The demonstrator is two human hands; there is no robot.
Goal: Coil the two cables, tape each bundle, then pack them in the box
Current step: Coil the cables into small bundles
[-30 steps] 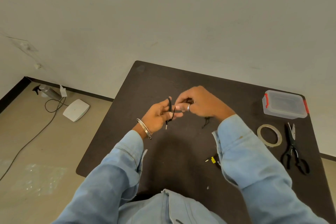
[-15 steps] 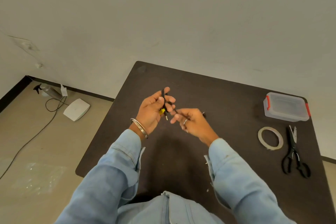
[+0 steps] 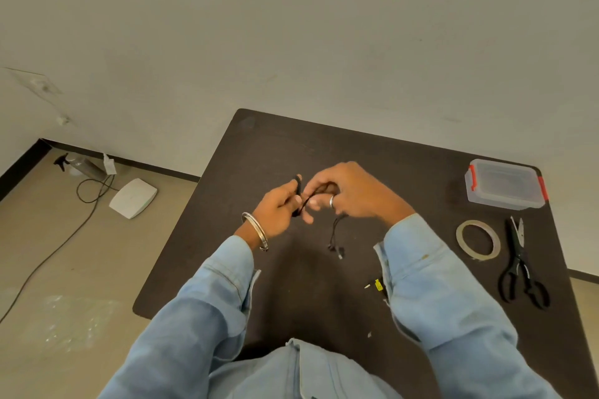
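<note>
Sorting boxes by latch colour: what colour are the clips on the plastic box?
Red clips on the clear box, seen in the head view.

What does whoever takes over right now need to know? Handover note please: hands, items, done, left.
Left hand: grips the black cable coil above the table.
Right hand: pinches the same cable, feeding a loop; its loose end hangs toward the table.
A yellow-marked plug, apparently the other cable, lies by the right sleeve.
Tape roll, scissors and the closed box sit far right, untouched.
Done: first coil partly wound.
Left: finish coiling, tape it, coil and tape the other, open box, pack both.
</note>
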